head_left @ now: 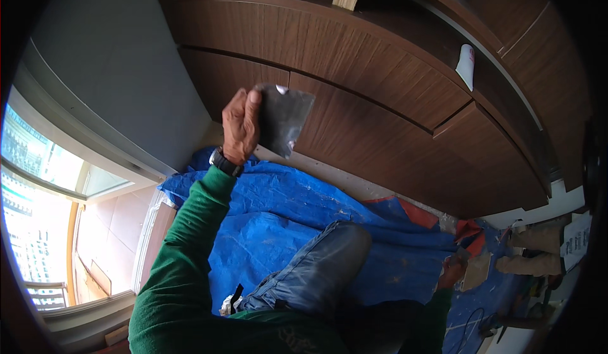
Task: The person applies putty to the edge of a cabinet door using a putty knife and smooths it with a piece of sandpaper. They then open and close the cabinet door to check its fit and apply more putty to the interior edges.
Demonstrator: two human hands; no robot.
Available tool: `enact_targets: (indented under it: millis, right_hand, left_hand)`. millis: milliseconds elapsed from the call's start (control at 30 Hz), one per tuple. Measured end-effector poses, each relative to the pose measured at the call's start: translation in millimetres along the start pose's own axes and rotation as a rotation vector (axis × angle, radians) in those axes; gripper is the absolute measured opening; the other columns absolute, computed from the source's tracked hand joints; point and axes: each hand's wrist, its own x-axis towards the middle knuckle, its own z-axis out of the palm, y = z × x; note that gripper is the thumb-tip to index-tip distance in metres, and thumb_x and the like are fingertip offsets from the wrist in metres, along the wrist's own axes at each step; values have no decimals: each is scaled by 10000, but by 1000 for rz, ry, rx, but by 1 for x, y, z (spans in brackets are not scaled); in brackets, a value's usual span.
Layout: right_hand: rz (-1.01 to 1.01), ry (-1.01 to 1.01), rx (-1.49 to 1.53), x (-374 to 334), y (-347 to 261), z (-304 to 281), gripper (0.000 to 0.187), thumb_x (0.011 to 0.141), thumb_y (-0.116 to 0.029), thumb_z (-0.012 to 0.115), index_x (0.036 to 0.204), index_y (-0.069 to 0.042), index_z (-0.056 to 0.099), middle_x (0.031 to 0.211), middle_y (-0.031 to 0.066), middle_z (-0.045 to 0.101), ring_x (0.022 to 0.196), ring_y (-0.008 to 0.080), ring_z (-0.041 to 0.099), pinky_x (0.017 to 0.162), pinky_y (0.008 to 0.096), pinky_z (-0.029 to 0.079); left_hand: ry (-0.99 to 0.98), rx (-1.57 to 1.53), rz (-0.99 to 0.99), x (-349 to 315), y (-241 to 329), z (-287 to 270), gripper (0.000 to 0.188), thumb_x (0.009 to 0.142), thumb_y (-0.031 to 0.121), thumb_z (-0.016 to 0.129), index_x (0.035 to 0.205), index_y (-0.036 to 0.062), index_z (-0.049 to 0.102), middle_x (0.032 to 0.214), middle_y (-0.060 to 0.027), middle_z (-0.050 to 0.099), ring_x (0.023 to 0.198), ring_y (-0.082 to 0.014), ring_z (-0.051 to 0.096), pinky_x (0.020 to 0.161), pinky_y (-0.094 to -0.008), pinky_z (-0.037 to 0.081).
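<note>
My left hand (239, 126) is raised in front of the brown wood-grain cabinet fronts (367, 126). Thumb and fingers are closed on the edge of a thin, dark grey, shiny rectangular sheet (284, 121); its material is hard to make out. Low on the right, my right hand (451, 273) is close to the blue tarp (272, 227). Its fingers look closed around something small and dark that I cannot make out. Beside that hand lies a flat beige piece (476, 271).
A white tube (466, 67) lies on the cabinet ledge. Orange-red sheeting (418, 213) shows at the cabinet's foot. Beige cloth-like items (529, 252), tools and a dark cable (472, 325) are at the right. A grey panel (114, 69) and a bright window (41, 164) flank the left.
</note>
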Motion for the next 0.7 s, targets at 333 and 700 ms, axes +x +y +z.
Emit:
enact_targets:
  millis: [333, 700]
  right_hand:
    - [-2, -60, -19, -27, -12, 16, 374, 992, -187, 596, 1357, -137, 530, 977, 38, 622, 716, 135, 586, 589, 282, 468]
    - [18, -150, -219, -39, -8, 37, 451, 1030, -216, 581, 1460, -129, 476, 998, 34, 605, 658, 140, 574, 553, 273, 491]
  left_hand:
    - [14, 284, 740, 191, 42, -22, 494, 1069, 422, 479, 1035, 23, 768, 1021, -128, 719, 1009, -309, 657, 990, -455, 441]
    - [-67, 309, 335, 234, 16, -24, 710, 1036, 631, 430, 833, 37, 761, 760, -185, 702, 782, -376, 687, 736, -465, 535]
